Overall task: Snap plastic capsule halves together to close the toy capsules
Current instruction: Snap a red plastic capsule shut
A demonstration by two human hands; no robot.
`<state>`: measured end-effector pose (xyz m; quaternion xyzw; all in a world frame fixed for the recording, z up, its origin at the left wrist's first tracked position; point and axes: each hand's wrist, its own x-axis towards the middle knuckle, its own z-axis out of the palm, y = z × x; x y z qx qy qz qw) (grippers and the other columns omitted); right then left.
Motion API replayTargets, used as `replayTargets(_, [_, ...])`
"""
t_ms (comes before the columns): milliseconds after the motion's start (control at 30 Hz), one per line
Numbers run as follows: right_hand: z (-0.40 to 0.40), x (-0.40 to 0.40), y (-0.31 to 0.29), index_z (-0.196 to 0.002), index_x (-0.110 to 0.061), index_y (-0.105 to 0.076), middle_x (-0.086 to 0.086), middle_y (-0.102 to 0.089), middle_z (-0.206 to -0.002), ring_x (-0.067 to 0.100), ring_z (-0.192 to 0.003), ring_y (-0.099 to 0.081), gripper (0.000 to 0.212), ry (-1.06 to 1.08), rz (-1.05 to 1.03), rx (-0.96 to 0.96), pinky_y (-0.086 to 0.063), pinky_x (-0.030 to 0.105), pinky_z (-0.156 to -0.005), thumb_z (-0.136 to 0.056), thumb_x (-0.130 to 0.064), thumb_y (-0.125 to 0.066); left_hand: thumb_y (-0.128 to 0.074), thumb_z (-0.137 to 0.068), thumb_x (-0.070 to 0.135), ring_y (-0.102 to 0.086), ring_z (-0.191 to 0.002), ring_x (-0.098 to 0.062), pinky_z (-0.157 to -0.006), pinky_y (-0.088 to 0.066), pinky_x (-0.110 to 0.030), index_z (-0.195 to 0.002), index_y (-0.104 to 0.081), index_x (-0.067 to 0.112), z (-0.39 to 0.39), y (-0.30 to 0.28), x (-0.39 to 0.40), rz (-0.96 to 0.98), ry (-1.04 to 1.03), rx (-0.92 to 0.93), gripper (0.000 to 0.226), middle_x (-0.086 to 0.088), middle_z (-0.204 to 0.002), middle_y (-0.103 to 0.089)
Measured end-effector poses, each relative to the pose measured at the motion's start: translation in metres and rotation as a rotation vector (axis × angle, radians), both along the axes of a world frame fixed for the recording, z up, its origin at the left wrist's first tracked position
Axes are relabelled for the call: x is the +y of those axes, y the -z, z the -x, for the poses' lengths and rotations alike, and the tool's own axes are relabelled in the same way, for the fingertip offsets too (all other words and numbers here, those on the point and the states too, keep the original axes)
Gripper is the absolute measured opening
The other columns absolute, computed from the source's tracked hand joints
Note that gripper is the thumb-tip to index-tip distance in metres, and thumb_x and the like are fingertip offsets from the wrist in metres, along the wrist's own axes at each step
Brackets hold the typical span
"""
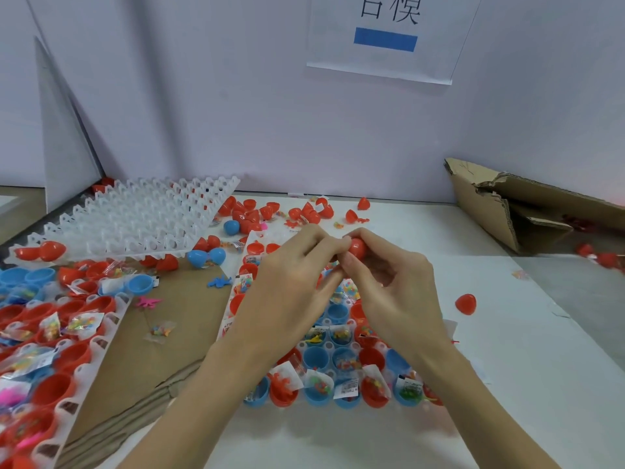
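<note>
Where fingertips meet; glossy red capsule [357, 248]

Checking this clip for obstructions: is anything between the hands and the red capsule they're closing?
Nothing visible. Both the left hand and right hand already hold the red capsule directly in their fingertips, raised above the filled tray.

White table [439, 231] against pale wall [236, 113].

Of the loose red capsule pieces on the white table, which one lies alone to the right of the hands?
The red piece right of the right hand; it sits by itself on bare table, while the other loose red ones cluster behind the hands near the wall.
</note>
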<state>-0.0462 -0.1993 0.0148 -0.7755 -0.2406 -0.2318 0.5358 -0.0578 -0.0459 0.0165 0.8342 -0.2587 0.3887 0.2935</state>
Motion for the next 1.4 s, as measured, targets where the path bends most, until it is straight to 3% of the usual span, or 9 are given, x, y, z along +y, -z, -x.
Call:
replayTargets(133, [0.001,0.001,0.000,-0.112,-0.017,-0.070,-0.019,-0.071,-0.097,0.000,-0.094,-0.070,0.017,0.008,0.017,-0.027,-0.052,0.009,-0.080,-0.097,-0.011,-0.065,-0.082,-0.085,0.002,-0.067,-0.085,-0.017,-0.082,-0.054,-0.022,-0.113,-0.074,0.000,0.001,-0.001,0.001,-0.010,-0.014,-0.029,0.029,-0.009,-0.099,-0.069])
replayTargets(300, [0.001,0.003,0.000,-0.127,-0.013,-0.064,-0.006,-0.071,-0.115,0.006,-0.106,-0.069,0.030,-0.071,-0.069,0.040,-0.054,0.017,-0.089,-0.097,-0.014,-0.065,-0.079,-0.086,-0.001,-0.067,-0.097,-0.017,-0.089,-0.055,-0.023,-0.114,-0.074,0.000,0.000,-0.004,0.005,-0.001,0.023,-0.061,0.029,-0.009,-0.109,-0.069])
replayTargets(500, [0.004,0.004,-0.007,-0.111,-0.027,-0.067,-0.015,-0.072,-0.100,0.004,-0.097,-0.070,0.028,-0.108,-0.121,0.063,-0.053,0.012,-0.080,-0.095,-0.005,-0.066,-0.079,-0.088,-0.001,-0.067,-0.104,-0.021,-0.096,-0.054,-0.027,-0.120,-0.073,0.000,0.002,-0.003,0.004,-0.073,0.050,-0.066,0.032,-0.011,-0.113,-0.070])
replayTargets(667, [0.002,0.001,-0.004,-0.109,-0.014,-0.070,-0.008,-0.071,-0.095,0.017,-0.094,-0.070,0.020,-0.099,-0.097,0.046,-0.057,0.020,-0.079,-0.096,-0.001,-0.063,-0.079,-0.089,0.001,-0.067,-0.098,-0.019,-0.089,-0.055,-0.025,-0.119,-0.074,0.001,0.002,-0.003,0.003,-0.074,0.038,-0.118,0.031,-0.010,-0.106,-0.072])
replayTargets(833, [-0.001,-0.002,-0.003,-0.109,-0.013,-0.069,-0.008,-0.071,-0.095,0.014,-0.092,-0.070,0.016,-0.082,-0.045,0.041,-0.055,0.017,-0.078,-0.097,-0.004,-0.063,-0.077,-0.091,0.005,-0.066,-0.097,-0.018,-0.088,-0.056,-0.026,-0.121,-0.073,0.002,0.000,-0.001,0.002,-0.088,0.041,-0.104,0.030,-0.009,-0.108,-0.069])
replayTargets(1000, [-0.001,-0.002,-0.006,-0.125,-0.001,-0.063,0.012,-0.073,-0.114,0.029,-0.109,-0.071,0.034,-0.438,-0.337,0.407,-0.057,0.035,-0.094,-0.109,-0.023,-0.043,-0.082,-0.086,0.012,-0.058,-0.107,-0.016,-0.097,-0.048,-0.025,-0.124,-0.070,0.008,-0.002,-0.006,0.002,0.028,0.053,0.023,0.040,-0.001,-0.115,-0.066])
replayTargets(1133, [0.000,-0.005,-0.011,-0.138,0.002,-0.053,0.024,-0.062,-0.134,0.038,-0.128,-0.059,0.053,-0.688,-0.557,0.732,-0.045,0.049,-0.111,-0.110,-0.037,-0.030,-0.082,-0.087,0.020,-0.057,-0.109,-0.016,-0.100,-0.042,-0.022,-0.116,-0.075,0.013,-0.002,-0.010,0.005,0.099,0.041,0.047,0.030,0.006,-0.112,-0.068])
replayTargets(1300, [-0.002,-0.010,-0.016,-0.147,-0.001,-0.043,0.023,-0.051,-0.148,0.038,-0.138,-0.049,0.057,-0.845,-0.678,0.875,-0.037,0.052,-0.117,-0.108,-0.039,-0.029,-0.079,-0.089,0.027,-0.050,-0.112,-0.009,-0.099,-0.038,-0.015,-0.118,-0.074,0.016,-0.001,-0.009,0.003,0.152,0.039,0.118,0.031,0.010,-0.112,-0.068])
replayTargets(1400, [-0.004,-0.012,-0.015,-0.148,-0.001,-0.044,0.023,-0.049,-0.149,0.039,-0.138,-0.048,0.056,-0.888,-0.720,0.918,-0.038,0.051,-0.116,-0.108,-0.039,-0.031,-0.078,-0.089,0.034,-0.049,-0.113,-0.009,-0.102,-0.037,-0.020,-0.114,-0.076,0.018,-0.003,-0.007,0.003,0.152,0.004,0.087,0.030,0.009,-0.113,-0.067])
